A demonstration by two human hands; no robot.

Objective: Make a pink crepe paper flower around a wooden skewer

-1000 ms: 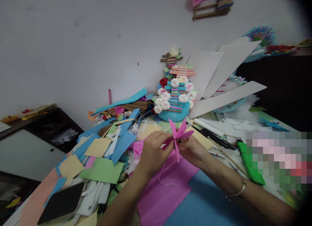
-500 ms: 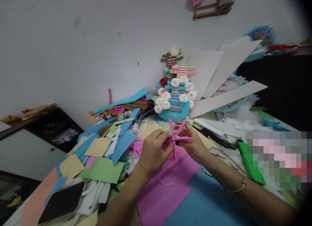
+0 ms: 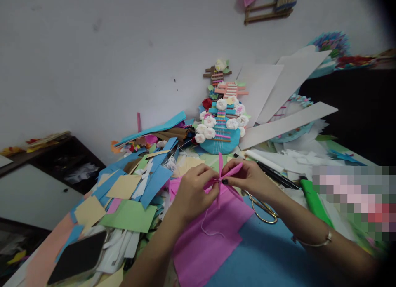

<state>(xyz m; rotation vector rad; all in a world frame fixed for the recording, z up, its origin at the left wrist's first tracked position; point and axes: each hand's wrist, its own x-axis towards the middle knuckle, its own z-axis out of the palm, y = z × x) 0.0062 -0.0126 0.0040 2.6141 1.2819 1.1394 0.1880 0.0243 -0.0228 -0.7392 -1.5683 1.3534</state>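
Note:
Between my two hands is a pink paper flower [image 3: 232, 171] with narrow petals spread out. My left hand [image 3: 194, 190] is closed, pinching the flower near its base from the left. My right hand [image 3: 252, 177] pinches it from the right, thumb at the centre where the petals meet. A white thread [image 3: 213, 232] hangs below the flower and curls over a pink paper sheet [image 3: 206, 254], which lies on a blue surface [image 3: 260, 254]. Gold-handled scissors [image 3: 264, 212] lie partly hidden under my right forearm.
Paper scraps [image 3: 130, 215] in several colours and a dark phone [image 3: 77, 258] crowd the left. A blue paper guitar [image 3: 219, 142] with white flowers leans on the wall. Black pens [image 3: 281, 175] and a green object [image 3: 314, 200] lie right.
The flower has turned a little in my fingers. My right hand has shifted its grip, its thumb now on the flower's centre, and more of the scissors shows.

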